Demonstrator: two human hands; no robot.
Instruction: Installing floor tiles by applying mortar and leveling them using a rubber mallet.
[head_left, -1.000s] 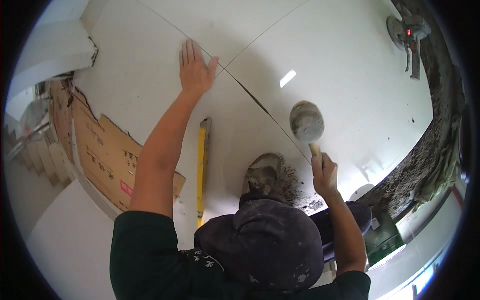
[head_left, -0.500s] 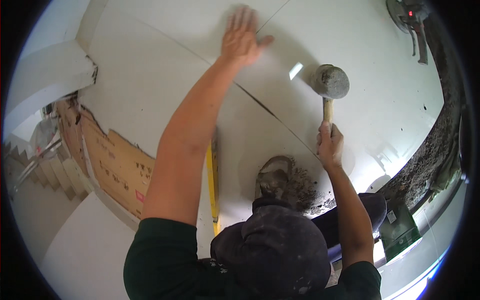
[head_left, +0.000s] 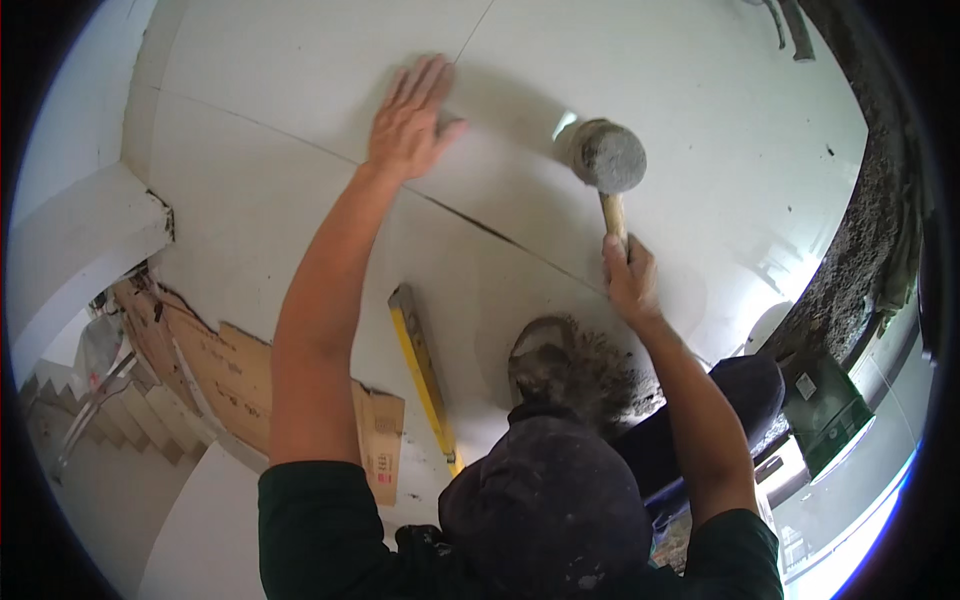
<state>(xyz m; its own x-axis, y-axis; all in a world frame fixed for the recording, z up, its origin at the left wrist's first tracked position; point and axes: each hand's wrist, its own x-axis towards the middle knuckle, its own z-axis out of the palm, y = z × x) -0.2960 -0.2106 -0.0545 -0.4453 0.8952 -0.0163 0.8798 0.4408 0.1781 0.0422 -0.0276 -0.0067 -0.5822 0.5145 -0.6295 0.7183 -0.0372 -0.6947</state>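
Observation:
My left hand (head_left: 408, 125) lies flat with fingers spread on a large pale floor tile (head_left: 700, 110), near the joint between tiles. It holds nothing. My right hand (head_left: 630, 280) is wrapped round the short wooden handle of a rubber mallet (head_left: 612, 158). The mallet's round grey head is over the same tile, right of my left hand; whether it touches the tile I cannot tell. A dark gap (head_left: 465, 217) runs along the tile joint between my hands. Nearer to me, a yellow spirit level (head_left: 422, 365) lies on the floor between my forearms.
A shoe (head_left: 540, 365) stands beside crumbled mortar (head_left: 600, 375). Torn cardboard (head_left: 235, 370) lies at the left, near stairs (head_left: 140, 415). Rough mortar (head_left: 850, 245) borders the tiles at right, with a dark green box (head_left: 822, 415) nearby. Part of a handled tool (head_left: 795, 30) shows at the top right.
The view has shifted, so most things appear further left. My left hand, blurred before, now shows sharply on the tile. More of the spirit level shows. The mallet stays in my right hand.

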